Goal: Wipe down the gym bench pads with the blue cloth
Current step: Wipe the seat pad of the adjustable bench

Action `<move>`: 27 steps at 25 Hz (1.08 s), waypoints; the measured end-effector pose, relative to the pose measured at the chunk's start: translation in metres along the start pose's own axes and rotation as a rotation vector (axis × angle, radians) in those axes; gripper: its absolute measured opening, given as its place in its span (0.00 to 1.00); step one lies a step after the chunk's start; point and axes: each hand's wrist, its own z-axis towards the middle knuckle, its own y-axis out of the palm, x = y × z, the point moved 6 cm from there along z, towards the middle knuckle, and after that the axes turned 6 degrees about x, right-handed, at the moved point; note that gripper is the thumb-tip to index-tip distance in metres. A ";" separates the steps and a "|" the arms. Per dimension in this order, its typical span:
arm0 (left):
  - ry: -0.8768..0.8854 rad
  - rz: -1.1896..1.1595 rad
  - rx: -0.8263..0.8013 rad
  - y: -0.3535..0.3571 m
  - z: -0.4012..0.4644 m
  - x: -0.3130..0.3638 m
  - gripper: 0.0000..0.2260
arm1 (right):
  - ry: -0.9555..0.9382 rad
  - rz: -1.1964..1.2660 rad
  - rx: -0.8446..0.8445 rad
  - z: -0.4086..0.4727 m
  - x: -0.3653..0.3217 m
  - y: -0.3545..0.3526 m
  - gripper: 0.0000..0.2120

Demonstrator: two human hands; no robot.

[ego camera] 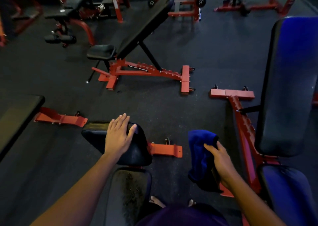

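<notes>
The person stands over a gym bench, near the bottom middle of the view. The left hand [118,138] rests flat on the bench's black back pad [136,150], fingers [120,121] straight and spread narrowly, thumb out to the right, gripping nothing. The right hand [222,162] holds the blue cloth [199,155] bunched up, fingers curled round it, in the air to the right of that pad and apart from it; the cloth touches no pad. The seat pad [130,182], nearer the person, shows a dull smear down its middle, so it looks unwiped. Judging from this, the wiping of this bench has hardly begun or not begun: the cloth has yet to be brought onto the back pad. Other benches stand around: a black inclined bench [146,26] further off in the centre, a blue-padded bench [289,88] at the right, and a flat black pad [15,119] at the left. Whether any of those are already clean cannot be told
</notes>
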 end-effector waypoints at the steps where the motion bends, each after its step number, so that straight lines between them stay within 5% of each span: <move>1: 0.003 0.003 0.019 0.000 0.001 0.002 0.34 | 0.016 0.023 0.040 0.001 0.003 -0.015 0.12; 6: -0.048 0.027 0.109 0.008 0.002 0.009 0.31 | 0.070 0.013 0.118 0.021 0.011 -0.059 0.14; 11: -0.049 0.086 0.269 0.014 0.003 0.010 0.26 | 0.085 -0.069 0.024 0.063 -0.010 -0.046 0.15; 19: -0.099 0.047 0.490 0.021 0.008 0.008 0.18 | 0.127 -0.171 -0.176 0.163 -0.055 0.060 0.12; 27: -0.121 0.026 0.391 0.016 0.013 0.005 0.19 | 0.054 -0.363 -0.374 0.237 -0.121 0.171 0.16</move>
